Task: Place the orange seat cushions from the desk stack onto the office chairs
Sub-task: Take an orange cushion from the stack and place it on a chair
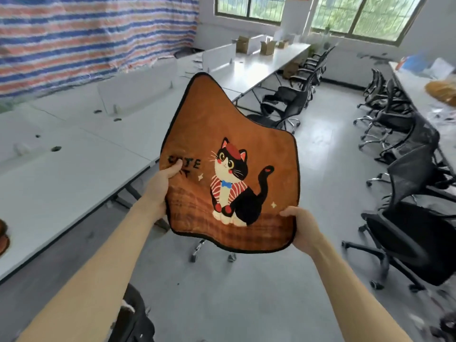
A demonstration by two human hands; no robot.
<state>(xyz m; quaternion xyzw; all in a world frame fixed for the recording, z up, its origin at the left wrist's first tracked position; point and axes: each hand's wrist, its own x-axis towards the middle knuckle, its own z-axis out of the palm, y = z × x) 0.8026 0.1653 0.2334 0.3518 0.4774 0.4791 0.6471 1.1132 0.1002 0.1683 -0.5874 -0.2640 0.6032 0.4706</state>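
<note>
Only one view is given, from a camera worn on the person's head. It faces forward and tilts down along both outstretched forearms. The left hand and right hand therefore sit close in the lower middle, and the cushion they hold fills the centre. The wide lens takes in much of the room and bends straight lines. The desk on the left and the chairs on the right curve toward the far windows. The frame's edges look smeared, perhaps from head movement.
</note>
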